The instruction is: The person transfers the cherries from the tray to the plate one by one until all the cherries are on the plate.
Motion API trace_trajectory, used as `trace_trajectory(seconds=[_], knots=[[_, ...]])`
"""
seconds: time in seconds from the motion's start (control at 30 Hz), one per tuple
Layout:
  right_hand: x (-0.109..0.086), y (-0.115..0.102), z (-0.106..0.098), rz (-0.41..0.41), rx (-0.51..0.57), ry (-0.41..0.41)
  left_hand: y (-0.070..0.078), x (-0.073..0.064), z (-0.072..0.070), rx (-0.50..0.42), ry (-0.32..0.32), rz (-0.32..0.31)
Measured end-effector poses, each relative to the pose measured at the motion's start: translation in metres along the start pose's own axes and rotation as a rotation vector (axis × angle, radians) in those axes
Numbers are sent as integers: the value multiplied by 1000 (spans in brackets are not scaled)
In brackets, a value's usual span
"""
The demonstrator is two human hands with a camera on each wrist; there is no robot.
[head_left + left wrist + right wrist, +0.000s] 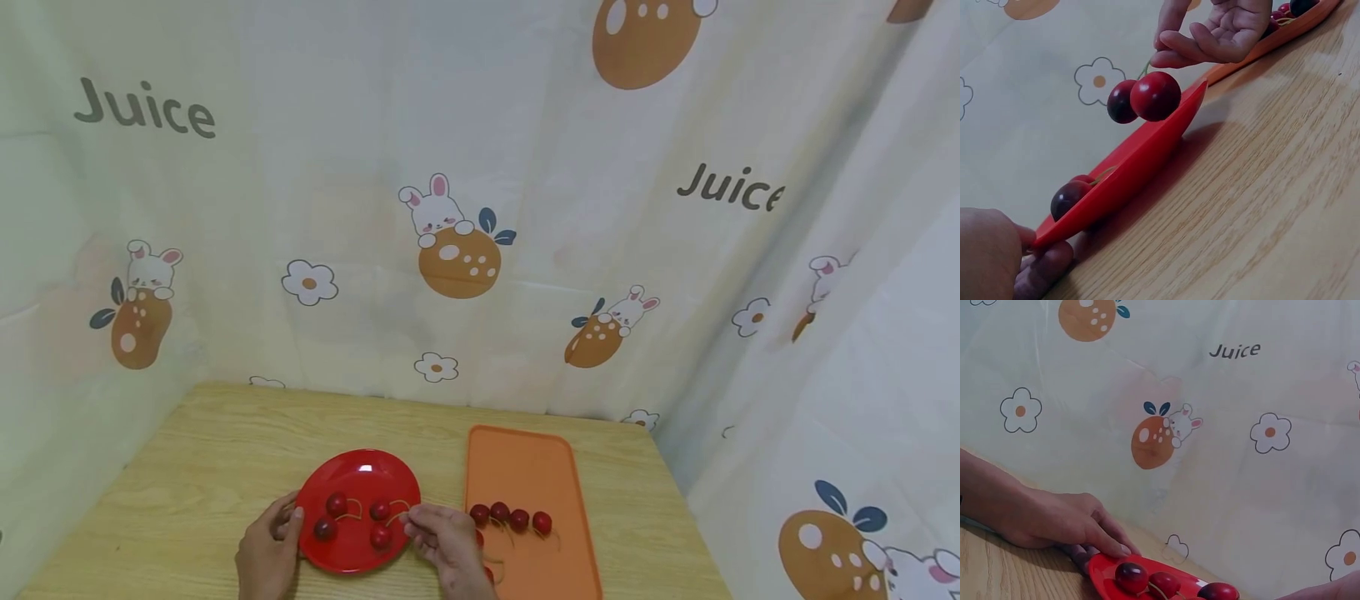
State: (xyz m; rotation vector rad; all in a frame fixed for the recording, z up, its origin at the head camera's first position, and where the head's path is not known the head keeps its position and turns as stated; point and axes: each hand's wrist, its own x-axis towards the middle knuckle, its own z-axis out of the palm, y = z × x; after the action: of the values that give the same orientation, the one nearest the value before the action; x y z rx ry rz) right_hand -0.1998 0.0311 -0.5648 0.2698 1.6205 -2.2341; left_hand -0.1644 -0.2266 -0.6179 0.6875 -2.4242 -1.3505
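Observation:
My left hand (270, 546) grips the left rim of a round red plate (356, 477), thumb on top and fingers underneath. Between thumb and fingertips, my right hand (448, 540) pinches the stems of a pair of cherries (1155, 95). In the left wrist view these two hang over the plate's right side, above its rim. Two more cherries (337, 503), dark red with joined stems, lie on the plate's left half. The right wrist view shows the left thumb on the plate edge, while only a strip of the right hand (1329, 591) appears at the lower right corner.
An orange rectangular tray (521, 467) lies right of the plate, bearing several cherries (519, 521) in a row and others partly hidden by the right hand. Both stand on a wood-grain table (187, 467). A printed curtain (360, 208) encloses the back and sides.

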Motion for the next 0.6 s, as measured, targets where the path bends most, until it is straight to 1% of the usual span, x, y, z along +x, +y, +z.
trace_trajectory(seconds=[0.13,0.33,0.6], knots=[[2,3,2,-3,-12,21,0,0,0,-3,2,-4],[3,5,8,-29,-40,46,1,0,0,-9,2,-6],[2,6,12,-45,-42,58,1,0,-1,-4,1,6]])
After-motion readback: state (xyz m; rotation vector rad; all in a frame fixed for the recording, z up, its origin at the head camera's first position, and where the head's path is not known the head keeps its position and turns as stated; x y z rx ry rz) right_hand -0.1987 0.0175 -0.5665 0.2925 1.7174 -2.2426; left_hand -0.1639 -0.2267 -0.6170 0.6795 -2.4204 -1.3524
